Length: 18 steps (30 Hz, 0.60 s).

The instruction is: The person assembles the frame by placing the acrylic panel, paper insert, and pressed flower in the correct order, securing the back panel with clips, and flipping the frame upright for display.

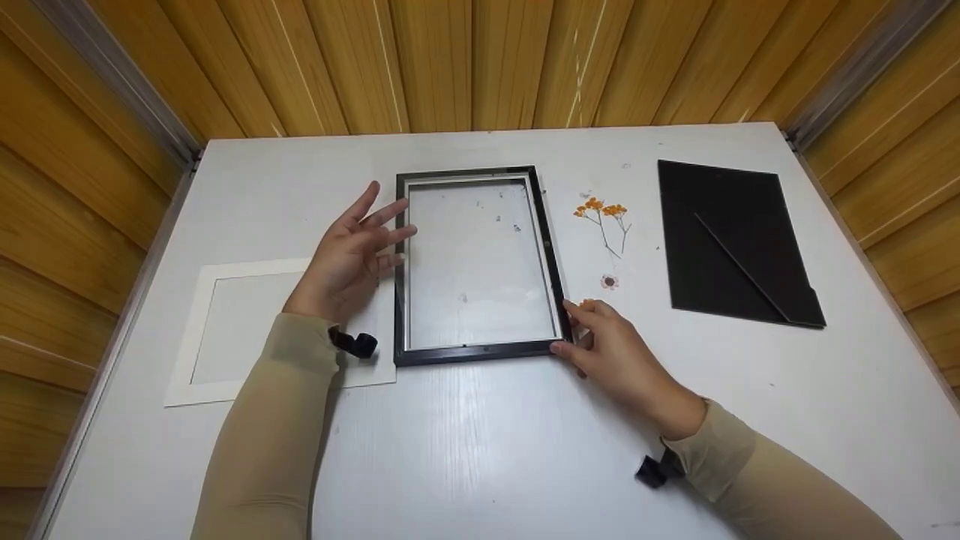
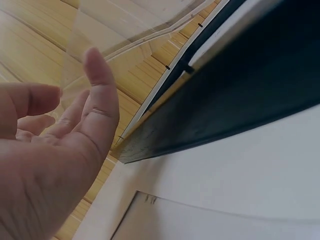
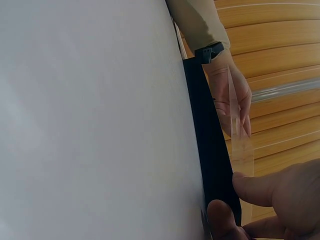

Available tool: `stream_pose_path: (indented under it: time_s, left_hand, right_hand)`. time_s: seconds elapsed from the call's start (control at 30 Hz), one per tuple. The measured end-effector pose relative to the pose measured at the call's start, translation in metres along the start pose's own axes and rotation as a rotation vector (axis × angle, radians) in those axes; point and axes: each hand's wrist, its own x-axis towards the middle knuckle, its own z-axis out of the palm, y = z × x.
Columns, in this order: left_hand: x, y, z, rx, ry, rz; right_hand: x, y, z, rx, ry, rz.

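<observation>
A black picture frame (image 1: pixel 484 349) lies face-on in the middle of the white table, with small specks within its opening. My right hand (image 1: pixel 619 360) grips the frame's near right corner between thumb and fingers. By the frame's left side, my left hand (image 1: pixel 345 251) is spread, palm inward, with its fingertips overlapping that edge in the head view. A clear sheet (image 2: pixel 125 30) slants above the frame in the left wrist view, close beyond the left fingers (image 2: pixel 100 107). It also crosses in front of the left hand in the right wrist view.
A white mat (image 1: pixel 184 375) lies at the left, partly under the left arm and frame. Dried orange flowers (image 1: pixel 594 205) and a small pink flower (image 1: pixel 609 282) lie right of the frame. Farther right is a black backing board (image 1: pixel 739 247) with a stand leg. Wooden panels surround the table.
</observation>
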Motion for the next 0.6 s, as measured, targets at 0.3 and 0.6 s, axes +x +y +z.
stream_pose_path:
  time_s: [0.3, 0.6]
  left_hand:
    - [0.0030, -0.0039, 0.0059, 0.139, -0.042, -0.037]
    - [0.0061, -0.0077, 0.0078, 0.371, 0.084, 0.043]
  right_hand:
    - [0.0005, 0.0003, -0.0002, 0.004, -0.002, 0.009]
    - [0.0002, -0.0004, -0.0004, 0.028, -0.019, 0.022]
